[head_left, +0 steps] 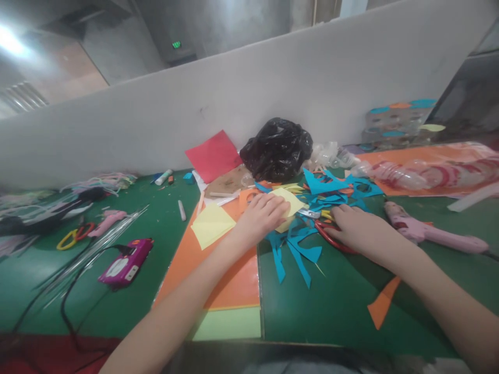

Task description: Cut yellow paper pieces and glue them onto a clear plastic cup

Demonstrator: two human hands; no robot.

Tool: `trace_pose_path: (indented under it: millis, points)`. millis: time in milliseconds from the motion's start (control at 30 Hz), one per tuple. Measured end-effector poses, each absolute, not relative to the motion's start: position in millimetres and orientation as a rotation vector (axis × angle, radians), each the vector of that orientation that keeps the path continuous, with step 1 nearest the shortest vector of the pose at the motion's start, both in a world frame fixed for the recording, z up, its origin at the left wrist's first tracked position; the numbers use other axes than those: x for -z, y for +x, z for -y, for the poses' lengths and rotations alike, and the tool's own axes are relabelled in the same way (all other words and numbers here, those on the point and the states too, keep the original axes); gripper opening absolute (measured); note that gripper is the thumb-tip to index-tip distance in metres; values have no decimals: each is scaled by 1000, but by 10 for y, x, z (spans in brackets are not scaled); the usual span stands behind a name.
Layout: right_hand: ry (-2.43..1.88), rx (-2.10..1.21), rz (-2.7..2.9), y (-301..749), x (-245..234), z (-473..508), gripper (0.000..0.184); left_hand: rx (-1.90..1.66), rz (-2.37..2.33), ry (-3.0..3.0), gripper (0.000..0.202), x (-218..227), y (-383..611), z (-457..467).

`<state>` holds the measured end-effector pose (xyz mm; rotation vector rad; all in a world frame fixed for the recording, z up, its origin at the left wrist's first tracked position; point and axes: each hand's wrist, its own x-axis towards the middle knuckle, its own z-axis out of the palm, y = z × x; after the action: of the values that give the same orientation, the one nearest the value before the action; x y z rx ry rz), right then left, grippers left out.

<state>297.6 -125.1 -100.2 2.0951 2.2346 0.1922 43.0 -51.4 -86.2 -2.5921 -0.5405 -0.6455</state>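
Note:
My left hand [260, 217] lies on a yellow paper piece [289, 203], fingers curled onto it, over an orange sheet [234, 275]. My right hand [356, 228] rests on red-handled scissors [329, 236], fingers closed around the handles. Blue paper scraps [300, 252] lie between and beyond both hands. A second yellow sheet [212, 223] sits left of my left hand.
A black plastic bag [277, 148] and red sheet [213, 155] lean at the white partition. A pink glue gun [429, 232] lies right, a magenta glue gun [125, 262] with black cord left, yellow-red scissors [74, 236] far left. Orange scrap [382, 306] near right forearm.

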Motion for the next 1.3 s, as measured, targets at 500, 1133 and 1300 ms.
trace_pose_path:
  millis: [500,1133,1300]
  points:
    - [2180,-308,-2136,2926,904,1267,38,705,539,-2582,29,865,414,469]
    - [2204,-513,-2343,2957,1059,1238,25,775,474,-2727,49,848,384,448]
    - [2310,-468,-2308,2934,864,1253,29,747,483,-2735,35,795,366,458]
